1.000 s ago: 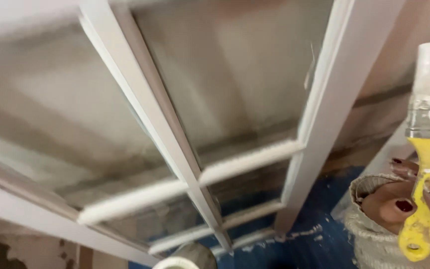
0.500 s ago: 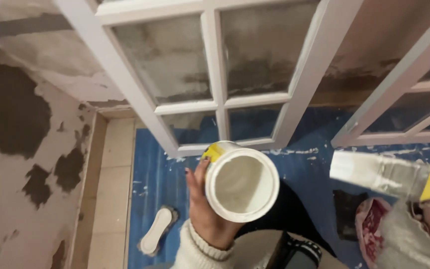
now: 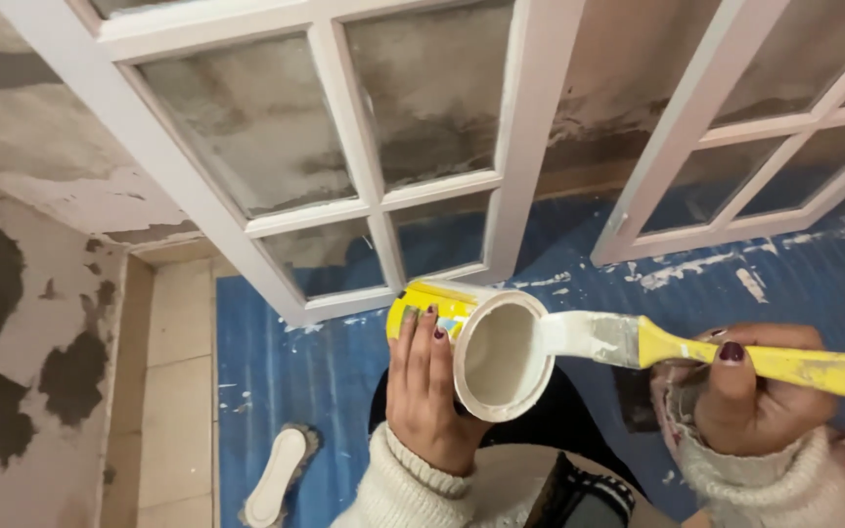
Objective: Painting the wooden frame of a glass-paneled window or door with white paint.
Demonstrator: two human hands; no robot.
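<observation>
Paint can (image 3: 486,352) tipped on its side, open mouth facing the camera, held in mid-air over the person's lap and the blue sheet (image 3: 276,362); pale paint inside, level hard to read. Left hand (image 3: 425,391) has its grip wrapped round the yellow can body, fingers curled over the top, closed firm on it. Brush (image 3: 657,342) – bristle end at or just inside the can's rim, white-coated, yellow handle running off right. Right hand (image 3: 750,396) closed around that handle, thumb on top, grip tight. Both arms in cream knit sleeves (image 3: 398,489), cuffs close to the wet brush. Beyond the can: white glazed door (image 3: 344,186) leaning or standing open, a second framed panel (image 3: 735,166) at right, both with grimy panes. Sheet is already flecked with white drips. Left of it bare floor tiles (image 3: 178,391) and a patchy plastered wall (image 3: 12,323); a small white-backed brush or sponge (image 3: 276,474) lies on the sheet near the tiles. Risks, as judged: can tilted this far could pour if the paint sits higher than it looks – onto lap or sheet; overloaded bristles could drip on the sleeve or dark trousers; one-handed grip on a round can could slip if paint gets on the fingers.
</observation>
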